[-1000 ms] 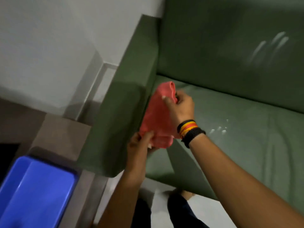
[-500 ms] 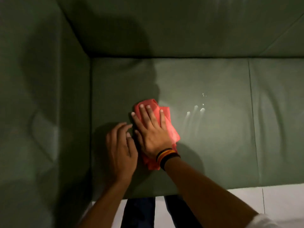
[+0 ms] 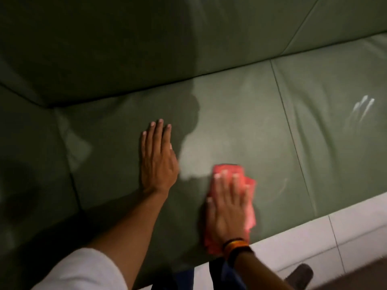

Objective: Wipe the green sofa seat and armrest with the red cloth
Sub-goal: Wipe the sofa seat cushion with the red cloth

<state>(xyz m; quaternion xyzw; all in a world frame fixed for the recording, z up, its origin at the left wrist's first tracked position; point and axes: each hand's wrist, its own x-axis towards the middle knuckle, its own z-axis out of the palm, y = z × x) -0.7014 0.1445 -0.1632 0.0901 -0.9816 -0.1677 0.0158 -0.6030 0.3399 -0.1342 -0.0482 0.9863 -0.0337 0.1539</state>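
The right hand [image 3: 227, 208] presses the crumpled red cloth [image 3: 249, 191] flat onto the green leather sofa seat [image 3: 240, 122], fingers extended and slightly spread, near the front edge. At its 10 o'clock, the left hand [image 3: 158, 158] lies flat, fingers together. Open cushion extends toward 2 o'clock.

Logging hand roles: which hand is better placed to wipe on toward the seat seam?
Right. The right hand lies flat on the crumpled red cloth, nearer the seam; the left hand rests bare on the green leather sofa seat.
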